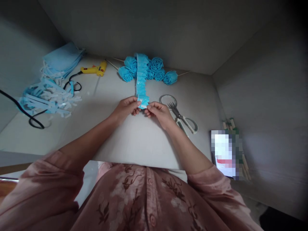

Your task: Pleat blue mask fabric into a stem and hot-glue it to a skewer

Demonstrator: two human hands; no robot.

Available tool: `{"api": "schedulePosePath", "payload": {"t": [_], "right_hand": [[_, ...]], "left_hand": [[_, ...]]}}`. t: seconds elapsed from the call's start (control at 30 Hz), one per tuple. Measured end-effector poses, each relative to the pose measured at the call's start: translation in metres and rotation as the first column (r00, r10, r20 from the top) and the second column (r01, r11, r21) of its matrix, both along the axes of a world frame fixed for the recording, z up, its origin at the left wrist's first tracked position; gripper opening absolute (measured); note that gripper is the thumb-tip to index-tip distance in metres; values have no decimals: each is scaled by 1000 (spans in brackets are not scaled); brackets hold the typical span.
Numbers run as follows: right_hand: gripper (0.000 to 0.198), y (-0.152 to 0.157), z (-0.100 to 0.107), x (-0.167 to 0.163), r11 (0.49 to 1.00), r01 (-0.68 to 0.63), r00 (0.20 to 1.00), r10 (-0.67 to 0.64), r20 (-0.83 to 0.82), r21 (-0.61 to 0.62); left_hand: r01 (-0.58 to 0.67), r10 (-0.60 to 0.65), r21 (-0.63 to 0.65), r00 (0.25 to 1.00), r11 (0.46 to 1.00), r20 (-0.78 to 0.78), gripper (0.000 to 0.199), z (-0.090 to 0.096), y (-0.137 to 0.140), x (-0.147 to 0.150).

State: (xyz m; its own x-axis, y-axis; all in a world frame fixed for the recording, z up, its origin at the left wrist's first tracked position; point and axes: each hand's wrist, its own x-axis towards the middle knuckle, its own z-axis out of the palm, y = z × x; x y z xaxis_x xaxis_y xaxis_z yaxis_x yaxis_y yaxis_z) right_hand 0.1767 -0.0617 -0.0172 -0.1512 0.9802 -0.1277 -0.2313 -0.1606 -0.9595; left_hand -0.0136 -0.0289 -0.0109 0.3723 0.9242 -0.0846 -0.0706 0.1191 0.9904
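Note:
A long blue pleated strip [141, 75] runs from the back of the table toward me, its far end lying over several blue rolled flowers [156, 64] on thin sticks. Its near end, with a white patch on it, is pinched between my two hands. My left hand [130, 105] grips the left edge with thumb and fingers. On the right edge, my right hand [158, 112] closes its fingertips near the white patch. Just right of that hand lie the scissors [179, 116], with a clear ring [168, 95] beside their blades.
At the left, a yellow glue gun [96, 68] with a black cord lies near a stack of blue face masks [61, 61]. Blue and white cut scraps [49, 98] are heaped in front. A lit screen [222, 154], partly blurred, stands at the right edge. Grey walls enclose the back and sides.

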Motion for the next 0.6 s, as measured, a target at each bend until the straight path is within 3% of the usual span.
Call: {"api": "schedulePosePath", "payload": {"t": [0.13,0.33,0.4,0.43,0.5,0.6], "right_hand": [[42,1,-4,0,1000,-24,999,24,27,19],[44,1,-6,-3,1000,-3,1000,3,31,17],[44,1,-6,-4,1000,19,999,-20,29,24],[43,1,-6,-4,999,30,999,-31,26,29],[42,0,-7,-6,998,46,999,-47,21,40],[42,0,-7,-7,997,55,998,-56,20,54]], "left_hand": [[-16,17,54,1000,998,-17,28,-5,2,1],[-49,48,18,998,999,52,39,-9,4,4],[-129,130,109,991,986,-6,37,-8,4,3],[-193,207,198,977,961,-50,34,-7,3,2],[-284,367,420,921,862,-130,23,-4,1,0],[-186,442,663,864,725,-241,15,1,-6,0]]}}
